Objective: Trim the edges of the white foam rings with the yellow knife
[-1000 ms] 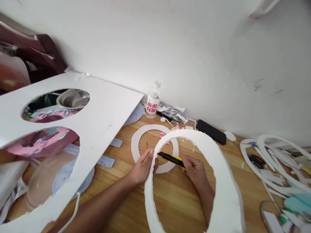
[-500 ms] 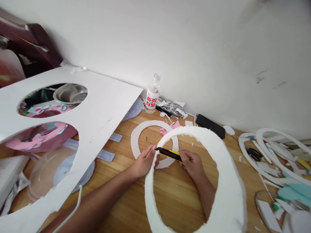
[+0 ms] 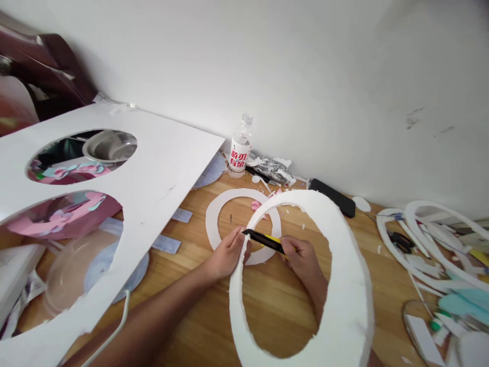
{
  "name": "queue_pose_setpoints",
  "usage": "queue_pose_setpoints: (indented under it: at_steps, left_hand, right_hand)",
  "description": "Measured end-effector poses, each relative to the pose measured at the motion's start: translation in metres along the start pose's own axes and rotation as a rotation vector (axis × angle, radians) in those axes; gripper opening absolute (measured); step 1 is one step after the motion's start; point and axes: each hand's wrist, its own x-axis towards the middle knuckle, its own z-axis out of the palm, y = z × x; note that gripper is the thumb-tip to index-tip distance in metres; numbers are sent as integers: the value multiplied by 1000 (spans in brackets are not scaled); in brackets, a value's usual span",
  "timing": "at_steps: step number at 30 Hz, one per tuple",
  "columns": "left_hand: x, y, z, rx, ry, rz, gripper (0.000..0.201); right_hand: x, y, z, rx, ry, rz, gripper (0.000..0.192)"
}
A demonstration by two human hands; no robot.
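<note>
Head view: L hand (image 3: 225, 257) pinches the inner left edge of the big white foam ring (image 3: 344, 265), fingers curled on it, ring tilted up off the wooden table (image 3: 191, 285). R hand (image 3: 301, 257) reaches thru the ring's opening, fist clenched round a yellow-black utility knife (image 3: 263, 240); knife tip meets the ring edge right by the L fingertips (image 3: 240, 238). Smaller flat white ring (image 3: 212, 224) lies on table just behind. Water bottle (image 3: 240, 148) stands by wall; white board w/ oval cutouts (image 3: 160, 168) at left.

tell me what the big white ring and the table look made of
The big white ring looks like foam board: matte white, thick, with a ragged, crumbly cut edge. The table looks like wood or wood-look laminate: warm tan, visible grain and plank lines, a slight sheen.
</note>
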Motion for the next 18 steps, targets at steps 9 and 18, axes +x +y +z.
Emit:
queue_pose_setpoints:
  at_steps: [9,18]
  left_hand:
    - [-1,4,5,-92,10,-3,49]
    - [0,7,6,-98,23,-19,48]
  right_hand:
    - [6,8,2,18,-22,-86,57]
    - [5,8,-1,6,-42,-95,53]
